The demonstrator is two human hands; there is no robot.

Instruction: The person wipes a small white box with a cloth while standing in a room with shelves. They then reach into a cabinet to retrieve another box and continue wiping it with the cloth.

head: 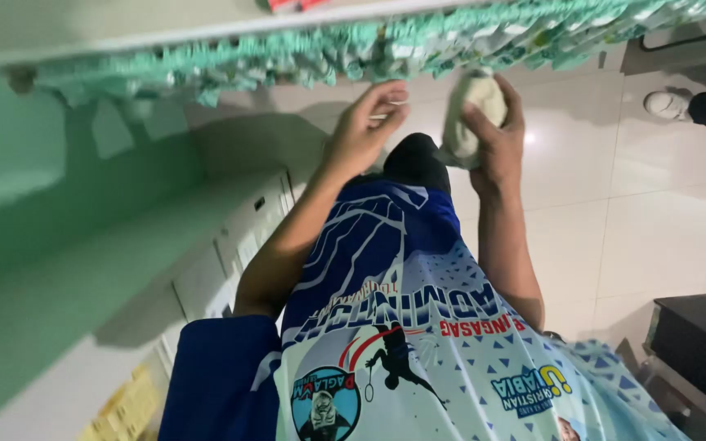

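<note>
A blue and white printed shirt (pixel 402 327) fills the foreground at 6 o'clock. Above it, a balled pale cloth (pixel 471 110) is gripped by the right hand (pixel 496 139), fingers curled closed around it. At 9 o'clock from it, the left hand (pixel 365 131) is seen half curled, pinching something small and pale that cannot be made out. A green patterned cloth (pixel 386 45) hangs at 12 o'clock. A dark box (pixel 696 343) stands on the white tiled floor (pixel 655 212) at 4 o'clock.
</note>
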